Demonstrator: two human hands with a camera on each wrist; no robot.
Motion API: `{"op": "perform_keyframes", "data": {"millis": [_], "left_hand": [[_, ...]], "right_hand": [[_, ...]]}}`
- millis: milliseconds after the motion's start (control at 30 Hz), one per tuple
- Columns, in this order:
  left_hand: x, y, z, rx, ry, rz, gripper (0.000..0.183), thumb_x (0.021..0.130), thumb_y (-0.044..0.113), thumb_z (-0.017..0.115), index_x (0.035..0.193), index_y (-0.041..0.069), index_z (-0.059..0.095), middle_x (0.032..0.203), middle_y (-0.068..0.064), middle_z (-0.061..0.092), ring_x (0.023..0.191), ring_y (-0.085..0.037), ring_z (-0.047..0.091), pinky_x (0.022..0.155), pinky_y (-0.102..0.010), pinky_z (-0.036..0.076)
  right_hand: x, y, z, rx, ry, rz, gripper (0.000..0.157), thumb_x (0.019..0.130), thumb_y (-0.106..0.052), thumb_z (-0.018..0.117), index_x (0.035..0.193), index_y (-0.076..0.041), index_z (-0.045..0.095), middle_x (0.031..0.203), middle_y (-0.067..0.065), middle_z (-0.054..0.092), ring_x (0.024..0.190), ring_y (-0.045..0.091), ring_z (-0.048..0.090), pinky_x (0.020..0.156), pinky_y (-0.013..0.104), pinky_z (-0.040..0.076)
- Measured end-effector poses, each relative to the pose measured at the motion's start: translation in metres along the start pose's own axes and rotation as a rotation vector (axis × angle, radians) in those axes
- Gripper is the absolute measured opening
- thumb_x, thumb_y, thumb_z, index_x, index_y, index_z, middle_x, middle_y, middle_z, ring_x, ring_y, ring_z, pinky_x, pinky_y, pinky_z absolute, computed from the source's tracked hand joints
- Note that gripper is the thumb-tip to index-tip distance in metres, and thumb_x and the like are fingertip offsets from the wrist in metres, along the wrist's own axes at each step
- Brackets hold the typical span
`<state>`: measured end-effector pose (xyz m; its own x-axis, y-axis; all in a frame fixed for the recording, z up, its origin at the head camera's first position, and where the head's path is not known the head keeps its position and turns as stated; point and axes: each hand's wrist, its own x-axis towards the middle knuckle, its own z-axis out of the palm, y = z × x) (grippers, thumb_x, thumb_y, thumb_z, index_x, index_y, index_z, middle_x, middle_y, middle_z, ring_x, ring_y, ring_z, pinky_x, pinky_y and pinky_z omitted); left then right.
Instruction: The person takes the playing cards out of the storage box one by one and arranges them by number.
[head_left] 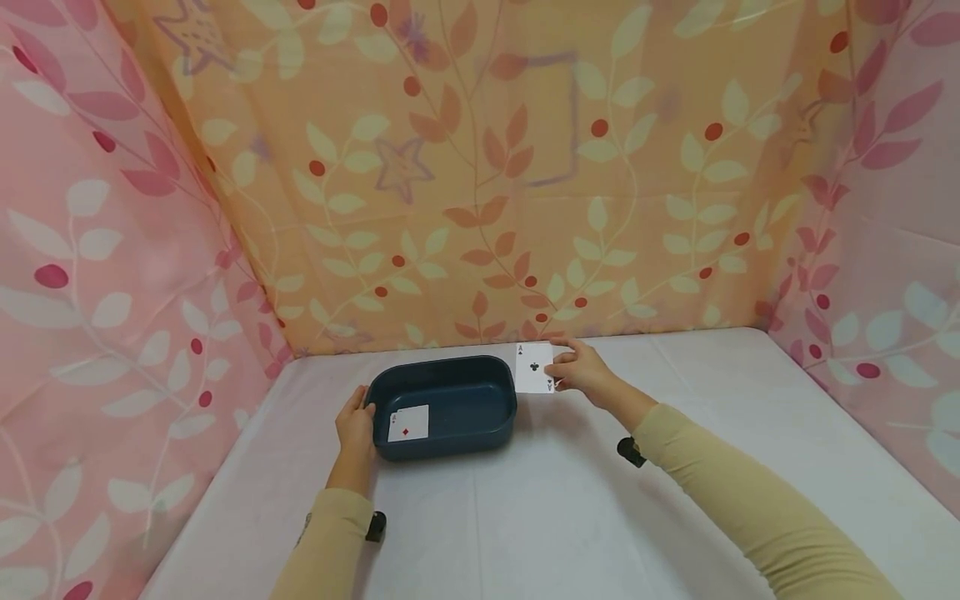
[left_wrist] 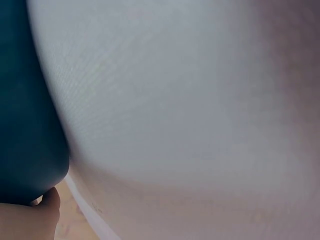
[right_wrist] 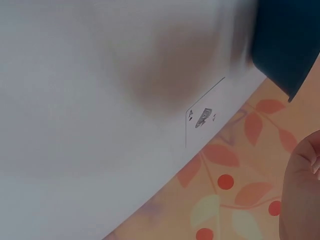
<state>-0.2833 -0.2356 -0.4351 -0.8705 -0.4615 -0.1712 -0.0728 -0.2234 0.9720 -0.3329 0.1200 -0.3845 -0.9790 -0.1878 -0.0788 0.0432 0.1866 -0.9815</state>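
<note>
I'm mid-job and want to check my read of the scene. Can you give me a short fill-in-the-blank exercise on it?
1. In the head view, the left hand grips the ____ end of the container.
2. The right hand holds a card with markings coloured ____.
3. Inside the container, another card bears a large red ____.

Missing words: left; black; diamond.

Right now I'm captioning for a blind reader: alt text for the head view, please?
A person's right hand holds a white rectangular playing card with black marks beside a dark-blue, round-cornered rectangular container on a white-covered table; the left hand grips the container's opposite end. Inside lies a white card with a red diamond.
</note>
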Motion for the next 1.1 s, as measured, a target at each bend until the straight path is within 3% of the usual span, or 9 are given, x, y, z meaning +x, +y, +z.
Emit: {"op": "perform_keyframes", "data": {"millis": [333, 600, 1100], "left_hand": [[0.003, 0.001, 0.001, 0.0, -0.002, -0.003, 0.054, 0.101, -0.006, 0.036, 0.153, 0.005, 0.025, 0.157, -0.008, 0.026, 0.144, -0.019, 0.022, 0.116, -0.031, 0.017], [0.002, 0.001, 0.0, 0.006, -0.003, -0.013, 0.054, 0.101, -0.006, 0.036, 0.153, 0.006, 0.024, 0.158, -0.007, 0.025, 0.145, -0.018, 0.02, 0.116, -0.031, 0.016], [0.0, 0.0, 0.001, -0.002, -0.009, 0.005, 0.054, 0.101, -0.006, 0.035, 0.153, 0.004, 0.024, 0.157, -0.009, 0.026, 0.144, -0.019, 0.022, 0.116, -0.031, 0.018]], "right_hand": [[0.003, 0.008, -0.019, 0.016, 0.017, 0.009, 0.062, 0.089, 0.002, 0.064, 0.143, 0.004, 0.034, 0.092, 0.007, 0.064, 0.07, 0.015, 0.059, 0.061, 0.024, 0.054], [0.003, 0.012, -0.03, 0.004, 0.046, 0.022, 0.063, 0.09, 0.002, 0.064, 0.145, 0.004, 0.033, 0.096, 0.013, 0.065, 0.069, 0.015, 0.06, 0.06, 0.023, 0.053], [0.006, 0.029, -0.048, 0.025, 0.1, 0.055, 0.062, 0.091, 0.001, 0.062, 0.147, 0.003, 0.035, 0.099, 0.012, 0.065, 0.071, 0.013, 0.06, 0.061, 0.023, 0.053]]}}
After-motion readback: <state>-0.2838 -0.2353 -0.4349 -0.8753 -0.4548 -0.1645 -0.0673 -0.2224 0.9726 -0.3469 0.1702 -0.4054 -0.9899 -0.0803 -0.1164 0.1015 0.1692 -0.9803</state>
